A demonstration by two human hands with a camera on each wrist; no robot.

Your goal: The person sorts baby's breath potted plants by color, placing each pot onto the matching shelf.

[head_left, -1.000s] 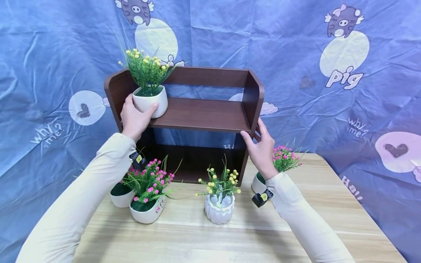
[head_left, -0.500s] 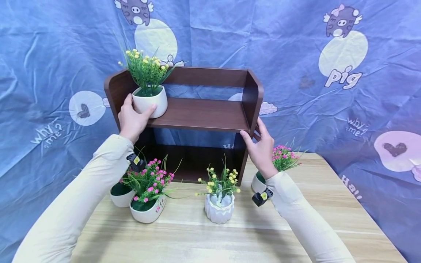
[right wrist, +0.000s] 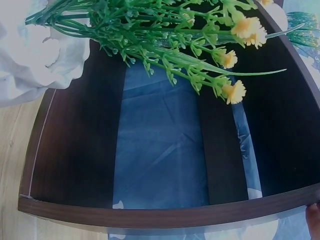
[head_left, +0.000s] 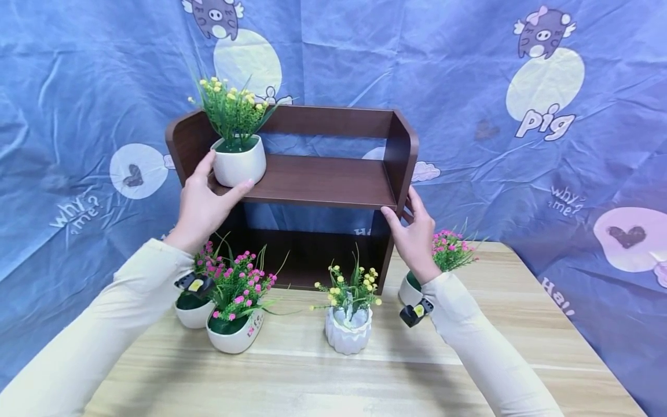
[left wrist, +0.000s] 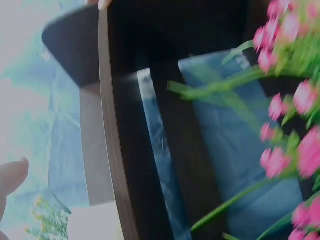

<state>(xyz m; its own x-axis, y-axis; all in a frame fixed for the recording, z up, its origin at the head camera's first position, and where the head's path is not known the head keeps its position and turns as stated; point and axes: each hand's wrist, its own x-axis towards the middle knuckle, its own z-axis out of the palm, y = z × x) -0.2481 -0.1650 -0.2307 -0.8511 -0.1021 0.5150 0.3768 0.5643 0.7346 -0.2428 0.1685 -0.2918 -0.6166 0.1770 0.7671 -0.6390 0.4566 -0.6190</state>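
Observation:
A white pot (head_left: 241, 165) of yellow flowers stands upright on the left of the dark brown shelf's (head_left: 328, 179) upper board. My left hand (head_left: 200, 202) is spread loosely at that pot's near left side. Its index fingertip and thumb tip lie close to the pot; whether they touch it I cannot tell. My right hand (head_left: 414, 231) grips the shelf's right side panel, thumb at the front edge and fingers on the outer face. In the left wrist view the same white pot (left wrist: 95, 221) shows partly, past the edge of the board.
Below my left arm, two white pots of pink flowers (head_left: 234, 336) stand on the wooden table (head_left: 312, 382). A fluted white pot of yellow flowers (head_left: 348, 333) stands before the shelf. Behind my right wrist is another pink-flowered pot (head_left: 410, 289). A blue printed cloth (head_left: 458, 87) hangs behind.
My left hand has loosened from the white pot, its palm and wrist drawing back down and to the left. The pot stays in place on the upper board. My right hand has not moved.

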